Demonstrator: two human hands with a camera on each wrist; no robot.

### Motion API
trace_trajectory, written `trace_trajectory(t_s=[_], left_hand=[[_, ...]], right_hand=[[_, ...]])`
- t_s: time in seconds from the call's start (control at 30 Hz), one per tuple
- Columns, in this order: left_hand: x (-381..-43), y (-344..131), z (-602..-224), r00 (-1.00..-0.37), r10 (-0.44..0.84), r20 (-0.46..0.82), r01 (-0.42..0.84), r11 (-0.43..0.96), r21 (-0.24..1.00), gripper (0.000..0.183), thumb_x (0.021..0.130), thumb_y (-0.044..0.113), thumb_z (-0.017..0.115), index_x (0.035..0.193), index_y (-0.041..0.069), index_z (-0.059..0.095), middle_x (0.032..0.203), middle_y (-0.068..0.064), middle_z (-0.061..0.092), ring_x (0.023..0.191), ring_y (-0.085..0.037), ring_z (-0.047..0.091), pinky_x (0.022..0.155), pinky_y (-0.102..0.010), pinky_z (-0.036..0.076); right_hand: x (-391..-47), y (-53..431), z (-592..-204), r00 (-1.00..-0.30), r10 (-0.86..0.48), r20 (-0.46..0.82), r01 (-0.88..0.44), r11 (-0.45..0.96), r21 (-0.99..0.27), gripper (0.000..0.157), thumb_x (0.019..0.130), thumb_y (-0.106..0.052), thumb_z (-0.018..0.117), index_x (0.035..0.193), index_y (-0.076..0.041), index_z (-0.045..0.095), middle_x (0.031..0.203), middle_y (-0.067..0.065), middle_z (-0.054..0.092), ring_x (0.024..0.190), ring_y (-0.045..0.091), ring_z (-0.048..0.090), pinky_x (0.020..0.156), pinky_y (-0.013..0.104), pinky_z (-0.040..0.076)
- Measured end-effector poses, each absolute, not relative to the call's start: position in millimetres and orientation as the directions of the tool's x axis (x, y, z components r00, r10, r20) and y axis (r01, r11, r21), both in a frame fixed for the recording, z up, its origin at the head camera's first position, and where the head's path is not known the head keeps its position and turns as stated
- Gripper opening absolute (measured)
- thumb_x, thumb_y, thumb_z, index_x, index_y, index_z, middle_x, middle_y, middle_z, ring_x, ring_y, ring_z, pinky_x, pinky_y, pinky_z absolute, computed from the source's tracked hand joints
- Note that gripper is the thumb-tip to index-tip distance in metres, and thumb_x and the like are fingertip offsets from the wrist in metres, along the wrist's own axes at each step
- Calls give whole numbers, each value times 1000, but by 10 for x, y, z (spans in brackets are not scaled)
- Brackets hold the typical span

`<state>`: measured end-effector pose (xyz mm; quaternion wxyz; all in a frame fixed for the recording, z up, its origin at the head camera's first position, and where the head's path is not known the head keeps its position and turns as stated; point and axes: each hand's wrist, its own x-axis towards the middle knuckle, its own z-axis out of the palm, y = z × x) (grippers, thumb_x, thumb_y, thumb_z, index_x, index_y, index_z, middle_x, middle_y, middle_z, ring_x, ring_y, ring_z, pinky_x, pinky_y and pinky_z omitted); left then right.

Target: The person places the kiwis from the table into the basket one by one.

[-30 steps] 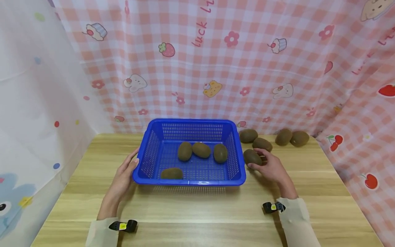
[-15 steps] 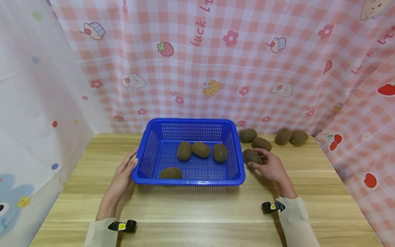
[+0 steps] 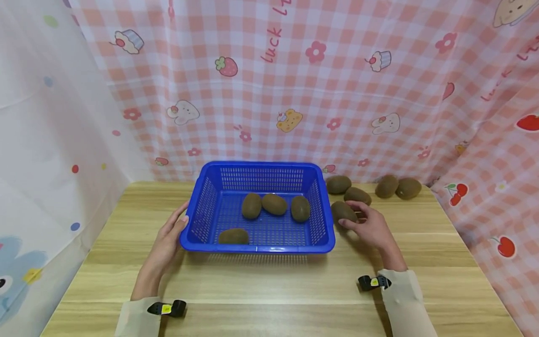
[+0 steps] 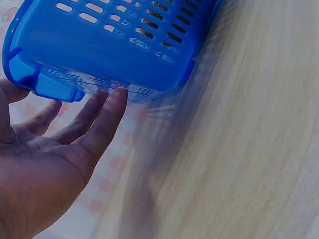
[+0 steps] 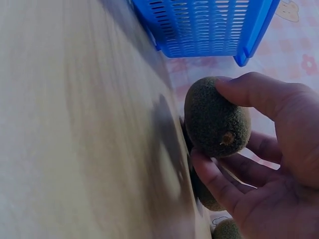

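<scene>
A blue plastic basket (image 3: 257, 248) with slotted walls stands mid-table, several brown kiwis inside, one of them (image 3: 274, 204) near its centre. My left hand (image 3: 167, 238) holds the basket's left side, thumb at the rim and fingers against the outer wall. Seen from the left wrist, the fingertips (image 4: 117, 94) meet the wall just below the rim. Right of the basket, my right hand (image 3: 370, 226) grips a kiwi (image 5: 215, 119) between thumb and fingers. Its stem end faces the right wrist camera, and its shadow falls on the tabletop beside it.
Behind the held kiwi lie two loose kiwis, one (image 3: 358, 196) close to the fingers and another (image 3: 338, 185) by the basket's back right corner. A further pair (image 3: 408, 188) sits at the table's (image 3: 261, 295) back right. A checked cloth (image 3: 252, 103) hangs behind.
The kiwi in my right hand has risen very slightly, with the thumb moving along with it. The left hand and basket hold still.
</scene>
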<state>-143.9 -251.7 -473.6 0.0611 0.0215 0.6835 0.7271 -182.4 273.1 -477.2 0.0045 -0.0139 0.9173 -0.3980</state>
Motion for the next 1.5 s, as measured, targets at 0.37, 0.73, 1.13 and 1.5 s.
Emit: trace_trajectory(t_s=[0.37, 0.73, 1.13, 1.5], left_hand=[[-1440, -2517, -4737, -992, 114, -62, -69, -51, 996, 58, 111, 35, 44, 163, 15, 27, 121, 13, 67, 98, -4, 68, 80, -23, 59], [-1454, -2513, -4728, -991, 119, -56, -64, -61, 996, 58, 111, 34, 43, 163, 14, 26, 120, 12, 67, 98, -5, 69, 80, -24, 59], [-1441, -2516, -4736, -992, 113, -52, -58, -53, 997, 58, 111, 34, 44, 163, 14, 27, 122, 12, 66, 100, -5, 68, 81, -23, 59], [-1453, -2518, -4753, -993, 112, -37, -44, -62, 997, 58, 111, 33, 43, 163, 12, 27, 122, 13, 67, 100, -5, 68, 83, -23, 58]], right_hand=[[-1830, 2747, -4703, -998, -34, 44, -56, 648, -759, 60, 94, -39, 75, 145, -15, 56, 143, 15, 60, 123, 32, 62, 99, 39, 53], [-1773, 2741, -4475, -995, -10, 97, -83, 596, -799, 60, 93, -40, 76, 145, -17, 57, 138, 13, 65, 120, 17, 61, 84, 9, 49], [-1690, 2653, -4266, -991, 29, 131, -94, 543, -835, 62, 91, -38, 79, 145, -19, 58, 137, 10, 66, 109, -5, 56, 85, 9, 47], [-1614, 2533, -4099, -987, 5, 159, -130, 548, -826, 62, 91, -41, 78, 146, -20, 58, 141, 9, 63, 117, -4, 55, 90, 7, 47]])
